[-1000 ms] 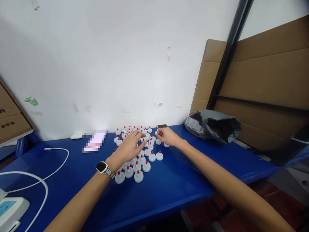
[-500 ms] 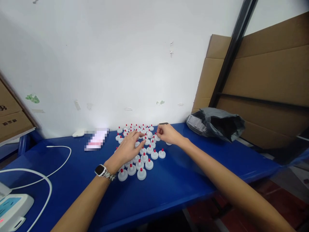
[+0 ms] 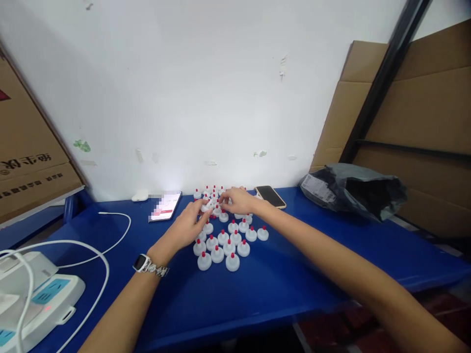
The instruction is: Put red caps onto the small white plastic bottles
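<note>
Several white round caps with red nozzle tips (image 3: 232, 262) stand close together on the blue table (image 3: 206, 306). At the left side of the group is my left hand (image 3: 187, 226), with thumb and fingers closed about a white cap (image 3: 206, 207). My right hand (image 3: 239, 201) reaches over the back of the group from the right. Its fingertips are pressed together close to the left hand, beside a red tip; whatever lies between them is hidden. The right hand and forearm cover some caps behind them.
A lit phone (image 3: 167, 205) lies left of the caps, near a small white case (image 3: 140, 196). Another phone (image 3: 271, 196) lies behind my right wrist. A grey plastic bag (image 3: 353, 189) sits at the right. White cables (image 3: 127, 230) and a power strip (image 3: 59, 299) take up the left.
My right hand has moved left, from the right edge of the caps to beside my left hand. The left hand's fingers have closed about a cap. The view has shifted left.
</note>
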A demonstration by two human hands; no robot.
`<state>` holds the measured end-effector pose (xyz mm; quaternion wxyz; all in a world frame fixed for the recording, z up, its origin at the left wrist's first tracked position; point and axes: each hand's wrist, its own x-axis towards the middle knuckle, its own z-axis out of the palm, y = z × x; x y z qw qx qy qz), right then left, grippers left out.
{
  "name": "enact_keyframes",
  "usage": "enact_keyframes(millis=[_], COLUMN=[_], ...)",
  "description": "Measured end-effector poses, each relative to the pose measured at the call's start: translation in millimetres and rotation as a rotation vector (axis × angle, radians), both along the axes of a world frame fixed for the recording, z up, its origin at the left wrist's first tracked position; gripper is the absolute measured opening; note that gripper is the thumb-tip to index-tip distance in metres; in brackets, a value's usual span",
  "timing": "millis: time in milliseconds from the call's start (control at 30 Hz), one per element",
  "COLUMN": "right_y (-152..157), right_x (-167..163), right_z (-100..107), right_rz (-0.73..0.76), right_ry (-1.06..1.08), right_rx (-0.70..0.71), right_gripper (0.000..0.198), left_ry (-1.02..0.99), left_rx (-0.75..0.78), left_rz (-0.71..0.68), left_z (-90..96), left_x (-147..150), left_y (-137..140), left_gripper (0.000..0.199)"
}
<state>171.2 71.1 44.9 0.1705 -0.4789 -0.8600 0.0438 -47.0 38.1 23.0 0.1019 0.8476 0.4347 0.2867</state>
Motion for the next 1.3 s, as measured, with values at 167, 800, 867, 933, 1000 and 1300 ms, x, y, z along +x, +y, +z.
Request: enact_keyframes(millis=[167, 800, 867, 933, 1000, 1300], right_y=[0.3, 2.1, 1.1, 2.1, 4.8, 4.0], right_x=[1.2, -2.1, 2.9, 4.1, 1.8, -2.3], right_z=[0.0, -9.3, -10.4, -13.4, -17.3, -15.7], right_rz=[-0.022, -0.107, -0.126, -0.126, -0.12, -0.071], right_ry=[-0.167, -0.238, -0.252, -0.29, -0.314, -0.1], right_rx=[-0.082, 0.143, 0.133, 0.11, 0.102, 0.124], right_gripper=[0.014, 0.025, 0.029, 0.028, 0.028, 0.013], left_ry=[-0.011, -0.015, -0.011, -0.003, 0.0, 0.01], left_rx=[0.035, 0.073, 0.065, 0.061, 0.056, 0.054], left_rz=[-0.003, -0.033, -0.025, -0.025, -0.031, -0.037], left_z=[-1.2, -3.9, -3.3, -3.3, -3.9, -2.9], left_x=[-2.7, 4.4, 5.9, 7.4, 8.5, 7.3], left_y=[0.2, -2.2, -3.4, -4.4, -4.9, -6.0], left_gripper=[0.044, 0.04, 0.04, 0.04, 0.04, 0.041])
